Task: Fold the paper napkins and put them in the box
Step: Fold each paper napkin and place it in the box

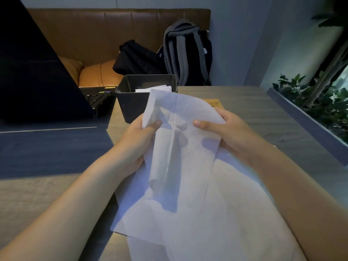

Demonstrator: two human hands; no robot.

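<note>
Wood-grain table (244, 102); brown sofa (94, 34) behind; laptop (37, 72) left.

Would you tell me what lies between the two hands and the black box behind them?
In the head view, only the raised napkin held by the left hand and right hand; its top edge overlaps the black box.

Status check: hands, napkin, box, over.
Left hand and right hand both grip one napkin, unfolded. Box beyond, some napkins inside. Path unobstructed.
</note>
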